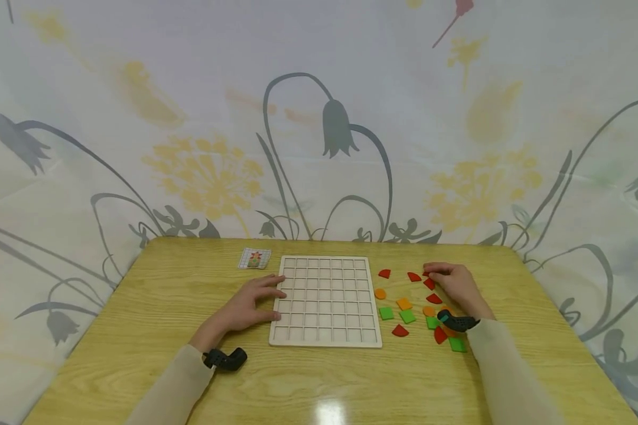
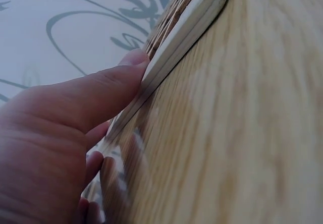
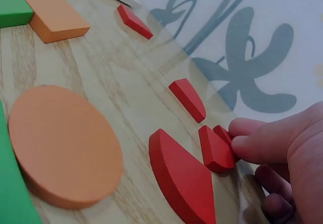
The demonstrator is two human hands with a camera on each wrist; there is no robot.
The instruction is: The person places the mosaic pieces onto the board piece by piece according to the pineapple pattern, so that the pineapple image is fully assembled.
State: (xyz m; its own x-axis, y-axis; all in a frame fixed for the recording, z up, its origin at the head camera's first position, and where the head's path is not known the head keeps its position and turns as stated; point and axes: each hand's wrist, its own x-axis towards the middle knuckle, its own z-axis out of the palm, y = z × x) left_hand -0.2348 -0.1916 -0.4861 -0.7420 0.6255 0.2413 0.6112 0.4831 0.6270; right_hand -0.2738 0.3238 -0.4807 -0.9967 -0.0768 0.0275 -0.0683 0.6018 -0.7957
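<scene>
A white wooden grid board (image 1: 324,346) with square compartments lies at the middle of the table. My left hand (image 1: 250,304) rests at its left edge, fingers spread and nearly straight. In the left wrist view the thumb touches the side of the board (image 2: 169,57). To the right, my right hand (image 1: 457,286) pinches a red quarter-circle piece between thumb and fingertip, mostly hidden by the fingers. Just beside the fingertips lie a red quarter-circle piece (image 3: 216,151) and a larger-looking red piece (image 3: 181,178). Another red piece (image 3: 188,100) lies a little apart.
Orange discs (image 1: 380,293), an orange square (image 1: 404,303), green squares (image 1: 386,313) and more red quarter-circles (image 1: 400,330) are scattered right of the board. A small printed card (image 1: 254,258) lies behind the left hand. A patterned curtain (image 1: 319,177) hangs behind the table.
</scene>
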